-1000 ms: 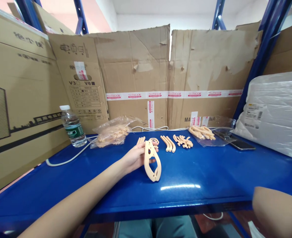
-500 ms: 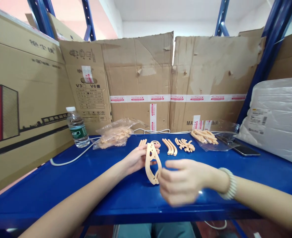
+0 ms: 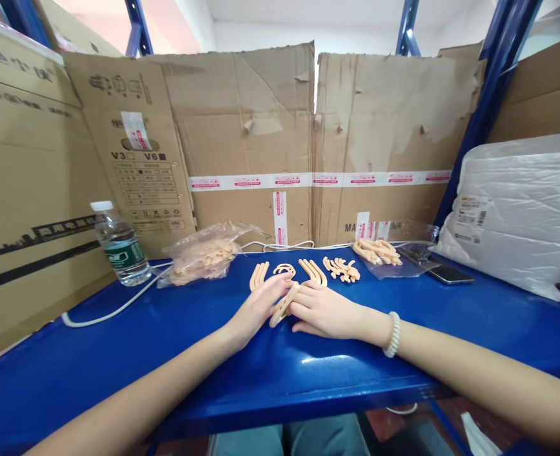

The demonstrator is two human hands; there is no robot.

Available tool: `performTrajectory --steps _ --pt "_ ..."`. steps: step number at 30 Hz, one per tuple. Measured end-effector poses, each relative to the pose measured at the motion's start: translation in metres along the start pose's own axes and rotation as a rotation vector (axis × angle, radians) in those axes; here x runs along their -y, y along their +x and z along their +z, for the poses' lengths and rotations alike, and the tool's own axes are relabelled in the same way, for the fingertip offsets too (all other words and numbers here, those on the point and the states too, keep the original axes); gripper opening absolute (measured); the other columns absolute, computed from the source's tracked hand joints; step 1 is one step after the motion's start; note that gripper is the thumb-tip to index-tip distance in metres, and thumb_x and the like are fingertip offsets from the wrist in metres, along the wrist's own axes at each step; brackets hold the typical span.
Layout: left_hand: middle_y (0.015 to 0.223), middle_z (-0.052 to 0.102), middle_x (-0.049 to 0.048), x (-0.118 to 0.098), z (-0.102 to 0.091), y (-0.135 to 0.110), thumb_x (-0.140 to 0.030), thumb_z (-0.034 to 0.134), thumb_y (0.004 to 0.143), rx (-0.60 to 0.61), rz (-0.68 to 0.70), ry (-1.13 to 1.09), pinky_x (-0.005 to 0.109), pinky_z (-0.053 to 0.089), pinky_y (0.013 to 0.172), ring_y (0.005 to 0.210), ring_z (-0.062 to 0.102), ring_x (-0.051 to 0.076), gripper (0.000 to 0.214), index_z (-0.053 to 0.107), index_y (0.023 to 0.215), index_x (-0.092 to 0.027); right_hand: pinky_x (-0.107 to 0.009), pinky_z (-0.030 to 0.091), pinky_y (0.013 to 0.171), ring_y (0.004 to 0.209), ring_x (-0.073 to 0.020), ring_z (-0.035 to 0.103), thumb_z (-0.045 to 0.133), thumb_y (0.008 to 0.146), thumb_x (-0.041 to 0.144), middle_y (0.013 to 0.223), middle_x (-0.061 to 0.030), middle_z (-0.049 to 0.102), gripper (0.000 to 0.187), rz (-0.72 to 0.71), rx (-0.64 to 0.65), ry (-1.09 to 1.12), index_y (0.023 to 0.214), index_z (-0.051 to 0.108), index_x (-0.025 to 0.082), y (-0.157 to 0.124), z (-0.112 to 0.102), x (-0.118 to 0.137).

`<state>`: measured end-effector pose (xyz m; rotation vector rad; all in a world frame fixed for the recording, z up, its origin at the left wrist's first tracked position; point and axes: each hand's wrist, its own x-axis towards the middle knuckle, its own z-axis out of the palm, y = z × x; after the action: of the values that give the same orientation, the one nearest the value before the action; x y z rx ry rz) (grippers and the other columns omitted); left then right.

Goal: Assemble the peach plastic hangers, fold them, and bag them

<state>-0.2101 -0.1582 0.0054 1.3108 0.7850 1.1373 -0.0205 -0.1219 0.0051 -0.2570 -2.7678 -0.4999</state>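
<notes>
Both hands meet at the middle of the blue table [image 3: 308,373]. My left hand [image 3: 256,308] and my right hand [image 3: 325,310] together hold a peach plastic frame piece [image 3: 282,306], seen edge-on between the fingers. Its fingers wrap the piece from each side. Just behind the hands lie small groups of peach plastic parts: straight strips [image 3: 258,276], a curved piece [image 3: 284,269], curved strips [image 3: 313,271] and a small heap [image 3: 341,269]. A white bead bracelet [image 3: 393,334] sits on my right wrist.
A water bottle [image 3: 119,244] stands at the left. Two clear bags of peach parts [image 3: 203,256] [image 3: 379,253] lie at the back, a phone [image 3: 444,273] beside the right one. A white cable [image 3: 113,308] runs along the left. Cardboard boxes [image 3: 261,139] wall the back; a white wrapped package [image 3: 517,209] is right.
My right hand came up from below the table's edge and closed on the peach frame piece. The piece, held upright by my left hand before, is now low and edge-on between both hands.
</notes>
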Motion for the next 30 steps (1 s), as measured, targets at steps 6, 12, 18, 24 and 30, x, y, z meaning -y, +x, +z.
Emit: performTrajectory --steps 6,12,18,24,30 --pt "0.127 0.060 0.0132 0.002 0.005 -0.006 -0.068 0.060 0.077 0.035 0.210 0.224 0.038 0.043 0.098 0.123 0.050 0.034 0.069 0.060 0.125 -0.019 -0.040 0.047 0.088 0.103 -0.0253 0.055 0.057 0.093 0.025 0.108 -0.0135 0.062 0.018 0.097 0.016 0.118 0.107 0.057 0.013 0.000 -0.001 0.006" --pt "0.097 0.067 0.0077 -0.009 0.005 -0.005 -0.042 0.058 0.089 -0.096 0.329 0.548 0.033 0.041 0.089 0.095 0.059 0.026 0.027 0.070 0.096 -0.020 -0.041 0.049 0.090 0.107 -0.0257 0.055 0.055 0.093 0.020 0.115 -0.0170 0.057 0.018 0.171 -0.038 0.143 0.109 0.054 0.011 -0.002 0.009 0.006" --pt "0.093 0.068 0.0055 -0.010 -0.001 -0.005 -0.027 0.068 0.082 -0.084 0.291 0.542 0.027 0.040 0.076 0.085 0.058 0.025 0.017 0.071 0.097 -0.022 -0.037 0.049 0.085 0.100 -0.0231 0.059 0.042 0.098 0.014 0.114 -0.0166 0.059 0.020 0.198 -0.044 0.021 0.115 0.053 0.009 -0.001 0.015 0.009" --pt "0.071 0.062 0.0030 -0.007 -0.006 -0.004 -0.025 0.067 0.083 -0.193 0.281 0.501 0.026 0.041 0.072 0.073 0.057 0.022 0.008 0.068 0.075 -0.020 -0.031 0.042 0.072 0.077 -0.0202 0.056 0.050 0.095 0.016 0.082 -0.0068 0.059 0.007 0.211 -0.018 -0.089 0.092 0.056 0.013 0.000 0.004 0.009" --pt "0.082 0.069 0.0038 -0.006 -0.009 0.003 -0.034 0.066 0.082 -0.299 0.189 0.357 0.028 0.053 0.061 0.065 0.066 0.020 0.019 0.060 0.090 -0.018 -0.031 0.035 0.069 0.070 -0.0190 0.052 0.043 0.099 0.019 0.073 -0.0044 0.057 0.020 0.236 -0.079 -0.215 0.083 0.054 0.016 0.000 0.001 0.011"
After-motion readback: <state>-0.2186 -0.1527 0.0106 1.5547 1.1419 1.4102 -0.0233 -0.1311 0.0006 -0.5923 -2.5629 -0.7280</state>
